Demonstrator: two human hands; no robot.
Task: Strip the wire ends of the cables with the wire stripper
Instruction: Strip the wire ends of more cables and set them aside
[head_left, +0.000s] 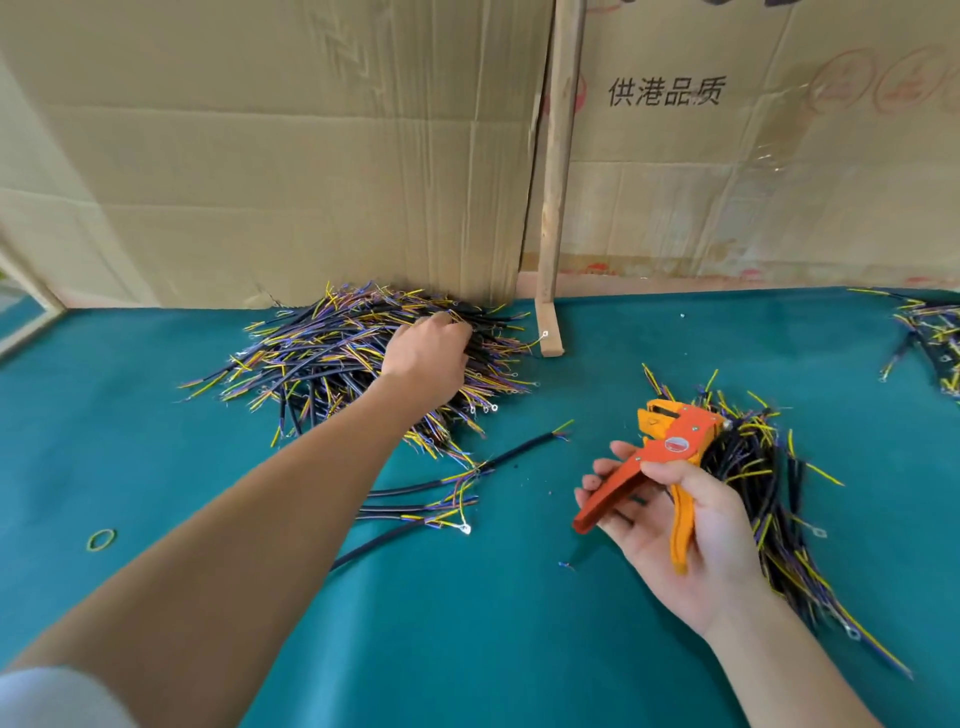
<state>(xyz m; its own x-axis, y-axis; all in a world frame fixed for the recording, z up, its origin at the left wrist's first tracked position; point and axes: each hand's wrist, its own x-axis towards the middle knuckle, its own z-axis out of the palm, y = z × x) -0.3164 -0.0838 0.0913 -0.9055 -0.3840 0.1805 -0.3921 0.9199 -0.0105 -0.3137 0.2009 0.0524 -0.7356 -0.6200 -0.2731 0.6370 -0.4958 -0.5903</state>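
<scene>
Head view: the left hand (426, 358) is stretched to the far cable pile (353, 358) by the cardboard (270, 156); its fingers are curled into the cables, apparently pinching some. The stripper (670, 452) is held in the right hand (675, 525), palm up, thumb over one handle, other fingers loosely spread beneath. A second pile (763, 483) is seen just behind. Loose cables (431, 493) are scattered on the green surface (467, 623) between the hands. A rubber band (101, 539) is seen left.
</scene>
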